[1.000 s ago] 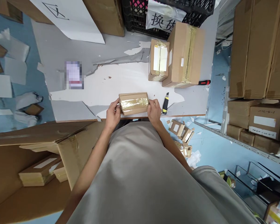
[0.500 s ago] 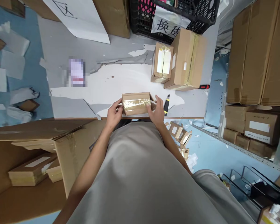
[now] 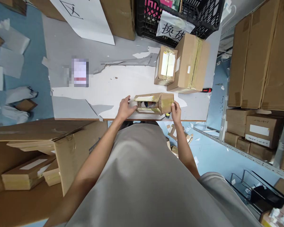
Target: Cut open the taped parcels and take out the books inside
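A small taped cardboard box [image 3: 167,102] is at the table's front edge, in front of my body. Its left part has a gap through which dark and pale contents [image 3: 148,104] show, too small to name. My right hand [image 3: 176,112] grips the box's right end, with the thumb and fingers at its corner. At the left end is my left hand [image 3: 126,108], thumb by the opening and fingers spread apart; whether it touches the cardboard I cannot tell. A yellow-and-black utility knife [image 3: 167,115] peeks out below the box, mostly hidden.
Behind the box stand a smaller taped carton [image 3: 165,66] and a larger one [image 3: 191,63], beside a red-and-black handle [image 3: 206,90]. A black crate [image 3: 146,28] is at the back. A big open carton [image 3: 63,157] stands left; shelved boxes [image 3: 257,129] are right.
The box has moved right and been turned, so its open gap now shows. My left hand has loosened and spread; my right hand has shifted right to the box's end.
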The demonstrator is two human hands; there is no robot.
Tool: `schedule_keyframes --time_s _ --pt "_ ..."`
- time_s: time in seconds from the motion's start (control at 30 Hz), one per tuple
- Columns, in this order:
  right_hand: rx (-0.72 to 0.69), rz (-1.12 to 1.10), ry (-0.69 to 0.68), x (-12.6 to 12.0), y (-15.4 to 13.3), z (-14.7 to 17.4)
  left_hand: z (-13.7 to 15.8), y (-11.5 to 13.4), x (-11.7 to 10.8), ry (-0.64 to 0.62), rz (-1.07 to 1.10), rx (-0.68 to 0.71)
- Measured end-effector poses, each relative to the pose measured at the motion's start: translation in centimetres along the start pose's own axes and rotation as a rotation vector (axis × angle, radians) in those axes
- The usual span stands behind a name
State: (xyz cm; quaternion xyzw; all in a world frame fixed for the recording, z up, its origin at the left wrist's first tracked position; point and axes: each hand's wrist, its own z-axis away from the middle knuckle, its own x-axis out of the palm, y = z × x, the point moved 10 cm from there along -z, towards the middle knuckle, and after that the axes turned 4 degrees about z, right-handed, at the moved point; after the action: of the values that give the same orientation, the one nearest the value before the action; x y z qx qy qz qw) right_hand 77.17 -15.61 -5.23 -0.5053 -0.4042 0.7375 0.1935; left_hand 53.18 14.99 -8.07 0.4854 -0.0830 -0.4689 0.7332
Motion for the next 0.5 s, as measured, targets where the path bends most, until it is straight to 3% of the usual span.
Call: schedule_keyframes --time_s 0.07,0.13,0.23,0.37,0.5 --pt "0.025 -0.022 0.004 0.1 0.8 -0.2 -0.7 -0.9 1.8 -0.061 0.105 -0.136" --pt "0.051 -0.016 0.004 0.4 1.4 -0.2 -0.2 -1.4 4.3 -0.211 0.275 -0.264" --pt "0.081 0.001 0.002 1.2 2.0 0.3 1.0 -0.6 5.5 -0.308 0.425 -0.289" --pt "0.111 -0.030 -0.032 4.0 1.8 0.8 2.2 1.6 2.0 -0.258 0.400 -0.064" --pt "0.168 -0.048 -0.142 9.7 1.1 0.7 3.2 2.0 -2.5 -0.148 0.188 0.052"
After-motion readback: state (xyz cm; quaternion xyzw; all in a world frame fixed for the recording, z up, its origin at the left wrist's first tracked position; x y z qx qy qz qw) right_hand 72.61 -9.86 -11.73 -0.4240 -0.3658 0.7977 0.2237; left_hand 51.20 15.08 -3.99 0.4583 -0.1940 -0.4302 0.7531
